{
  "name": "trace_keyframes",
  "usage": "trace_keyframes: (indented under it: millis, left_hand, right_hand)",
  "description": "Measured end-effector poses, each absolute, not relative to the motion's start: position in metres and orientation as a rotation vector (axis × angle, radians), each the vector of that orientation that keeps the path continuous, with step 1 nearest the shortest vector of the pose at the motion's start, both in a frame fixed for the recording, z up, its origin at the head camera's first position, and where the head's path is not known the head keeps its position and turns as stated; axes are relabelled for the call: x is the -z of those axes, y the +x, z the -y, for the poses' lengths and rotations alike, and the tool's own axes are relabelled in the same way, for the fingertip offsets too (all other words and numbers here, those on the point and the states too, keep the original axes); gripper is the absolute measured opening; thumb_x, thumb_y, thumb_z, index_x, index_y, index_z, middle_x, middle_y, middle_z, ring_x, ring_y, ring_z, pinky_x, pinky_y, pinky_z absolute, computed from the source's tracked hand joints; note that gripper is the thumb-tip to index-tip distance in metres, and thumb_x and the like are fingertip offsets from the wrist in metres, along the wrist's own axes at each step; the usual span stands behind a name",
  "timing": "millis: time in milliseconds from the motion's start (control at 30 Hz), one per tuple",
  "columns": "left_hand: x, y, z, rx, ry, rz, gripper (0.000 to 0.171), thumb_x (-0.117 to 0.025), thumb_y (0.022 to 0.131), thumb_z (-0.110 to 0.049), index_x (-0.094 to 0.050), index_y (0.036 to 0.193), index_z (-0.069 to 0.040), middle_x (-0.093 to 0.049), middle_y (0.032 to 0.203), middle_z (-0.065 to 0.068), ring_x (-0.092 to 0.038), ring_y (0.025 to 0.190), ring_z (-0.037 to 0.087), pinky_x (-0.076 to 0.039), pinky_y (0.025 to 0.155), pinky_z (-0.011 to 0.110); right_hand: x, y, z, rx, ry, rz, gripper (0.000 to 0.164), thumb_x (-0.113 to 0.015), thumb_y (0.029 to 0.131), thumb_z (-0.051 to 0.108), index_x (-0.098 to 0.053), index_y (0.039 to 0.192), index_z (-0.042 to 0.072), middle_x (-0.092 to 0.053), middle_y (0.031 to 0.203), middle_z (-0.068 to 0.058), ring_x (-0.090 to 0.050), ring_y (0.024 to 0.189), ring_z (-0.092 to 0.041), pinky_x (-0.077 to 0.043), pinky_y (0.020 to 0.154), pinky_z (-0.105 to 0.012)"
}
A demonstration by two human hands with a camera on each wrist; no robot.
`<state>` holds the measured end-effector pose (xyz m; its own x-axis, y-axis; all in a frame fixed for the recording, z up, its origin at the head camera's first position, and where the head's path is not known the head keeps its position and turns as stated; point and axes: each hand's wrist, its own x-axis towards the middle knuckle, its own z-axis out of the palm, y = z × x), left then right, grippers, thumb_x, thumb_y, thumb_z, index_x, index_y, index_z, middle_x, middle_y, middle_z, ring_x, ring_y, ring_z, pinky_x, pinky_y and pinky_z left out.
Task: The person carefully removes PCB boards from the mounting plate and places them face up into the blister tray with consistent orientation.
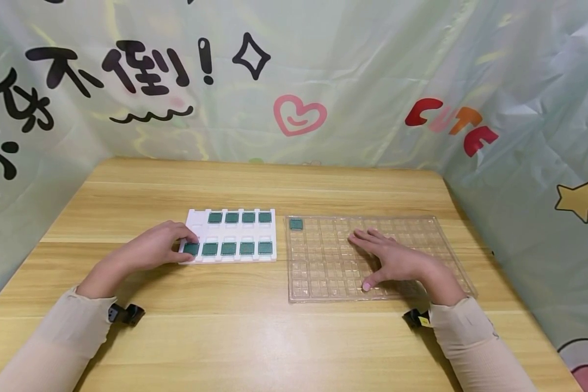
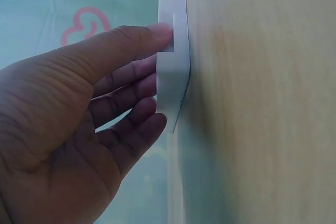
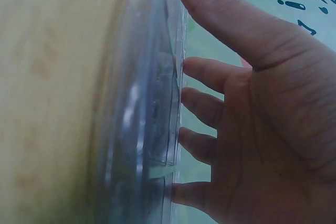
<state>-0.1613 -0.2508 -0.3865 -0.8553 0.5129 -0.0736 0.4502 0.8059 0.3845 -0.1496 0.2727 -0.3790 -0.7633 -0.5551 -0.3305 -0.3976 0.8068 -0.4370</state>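
In the head view, a white tray [image 1: 193, 222] holds two rows of green square chips with dotted faces. My left hand [image 1: 158, 246] reaches over its left end and pinches the front-left chip [image 1: 191, 249] between thumb and fingers, the chip still in its pocket. The left wrist view has the thumb [image 2: 160, 30] in a notch of the tray's side wall. My right hand [image 1: 397, 260] rests spread, with straight fingers, on a clear plastic tray [image 1: 318, 272] divided into many small cells. One chip [image 1: 296, 224] sits in that tray's back-left cell.
Both trays lie side by side on a wooden table [image 1: 255, 337], with a narrow gap between them. A printed cloth [image 1: 362, 81] hangs behind the table and along its sides. Each wrist carries a small black camera [image 1: 127, 314].
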Motion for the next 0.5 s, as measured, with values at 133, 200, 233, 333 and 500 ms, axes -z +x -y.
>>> trace_keyframes:
  millis: [133, 200, 233, 333, 500]
  left_hand:
    - [0.3867, -0.1617, 0.2502, -0.538, 0.771, -2.822, 0.031, -0.08, 0.083, -0.026, -0.071, 0.107, -0.008, -0.066, 0.11, 0.006, -0.055, 0.099, 0.025, -0.045, 0.092, 0.05]
    - [0.3867, -0.1617, 0.2499, -0.538, 0.778, -2.825, 0.031, -0.08, 0.083, -0.025, -0.07, 0.106, -0.008, -0.066, 0.109, 0.006, -0.055, 0.097, 0.025, -0.045, 0.091, 0.05]
    - [0.3867, -0.1617, 0.2498, -0.538, 0.782, -2.827, 0.03, -0.08, 0.083, -0.025, -0.07, 0.106, -0.008, -0.066, 0.108, 0.005, -0.055, 0.097, 0.025, -0.045, 0.091, 0.05]
    - [0.3863, -0.1616, 0.2499, -0.532, 0.794, -2.834, 0.03, -0.08, 0.083, -0.023, -0.07, 0.106, -0.008, -0.066, 0.106, 0.004, -0.054, 0.095, 0.024, -0.046, 0.088, 0.048]
    - [0.3847, -0.1614, 0.2502, -0.529, 0.806, -2.839, 0.03, -0.08, 0.083, -0.021, -0.069, 0.107, -0.007, -0.065, 0.104, 0.004, -0.053, 0.09, 0.022, -0.047, 0.083, 0.044]
  right_hand:
    - [0.3792, -0.1493, -0.2728, 0.484, -0.716, -2.543, 0.115, -0.08, 0.068, 0.059, -0.023, 0.157, 0.013, -0.011, 0.162, -0.014, -0.001, 0.146, -0.044, -0.007, 0.107, -0.072]
    - [0.3795, -0.1493, -0.2727, 0.485, -0.72, -2.546, 0.115, -0.08, 0.068, 0.06, -0.024, 0.157, 0.013, -0.011, 0.162, -0.014, -0.001, 0.146, -0.043, -0.007, 0.107, -0.072]
    - [0.3799, -0.1496, -0.2729, 0.484, -0.722, -2.548, 0.115, -0.08, 0.068, 0.06, -0.024, 0.157, 0.013, -0.011, 0.162, -0.014, -0.001, 0.146, -0.043, -0.008, 0.107, -0.072]
    - [0.3807, -0.1501, -0.273, 0.481, -0.729, -2.552, 0.115, -0.079, 0.068, 0.061, -0.024, 0.156, 0.013, -0.012, 0.162, -0.014, -0.002, 0.146, -0.043, -0.008, 0.106, -0.073]
    - [0.3807, -0.1502, -0.2733, 0.487, -0.736, -2.551, 0.114, -0.079, 0.068, 0.06, -0.024, 0.156, 0.012, -0.012, 0.162, -0.015, -0.001, 0.146, -0.044, -0.008, 0.106, -0.073]
